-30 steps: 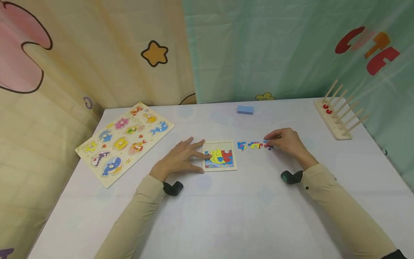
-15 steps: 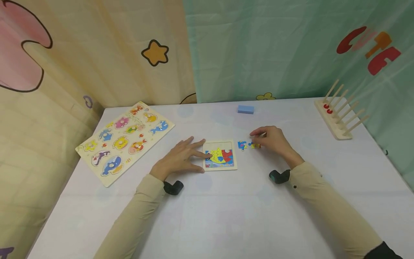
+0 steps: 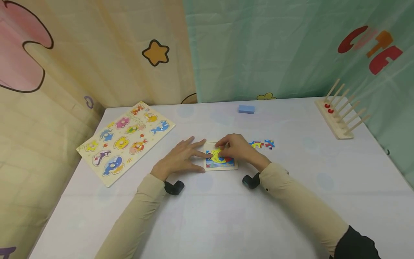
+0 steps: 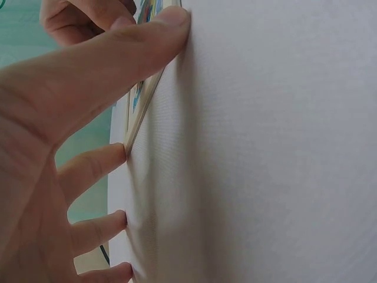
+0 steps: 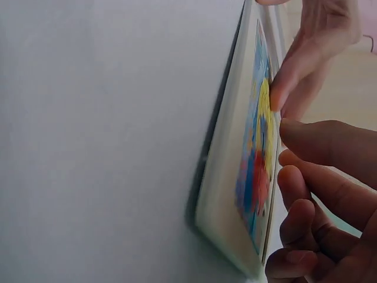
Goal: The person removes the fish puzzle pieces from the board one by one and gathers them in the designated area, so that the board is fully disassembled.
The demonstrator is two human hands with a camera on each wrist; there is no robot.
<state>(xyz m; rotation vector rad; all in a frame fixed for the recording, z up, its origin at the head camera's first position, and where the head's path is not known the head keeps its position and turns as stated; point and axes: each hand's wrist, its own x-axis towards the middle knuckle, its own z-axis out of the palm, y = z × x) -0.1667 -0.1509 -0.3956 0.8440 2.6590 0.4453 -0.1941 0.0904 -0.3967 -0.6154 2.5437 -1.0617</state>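
Note:
A small jigsaw puzzle in a square wooden frame (image 3: 210, 169) lies mid-table, its yellow, red and blue picture partly covered. My left hand (image 3: 181, 158) spreads across its left side, one fingertip on the picture and the thumb (image 4: 171, 23) at the frame's edge. Over the upper picture is my right hand (image 3: 239, 147), fingers loosely bent. In the right wrist view, a gap shows between its thumb (image 5: 306, 138) and forefinger, with no piece visible there. A yellow-and-red puzzle piece (image 3: 257, 144) and a blue-and-red puzzle piece (image 3: 269, 143) lie to the right.
An animal peg puzzle board (image 3: 126, 142) lies slanted at the left. A blue block (image 3: 246, 109) sits near the back edge. On the right stands a wooden peg rack (image 3: 336, 120) with red beads (image 3: 330, 110). Patterned curtains (image 3: 226, 50) hang behind the table.
My right hand has moved left from the loose pieces to above the framed puzzle. The rightmost piece now shows; the leftmost loose one is out of sight. My left hand stays put.

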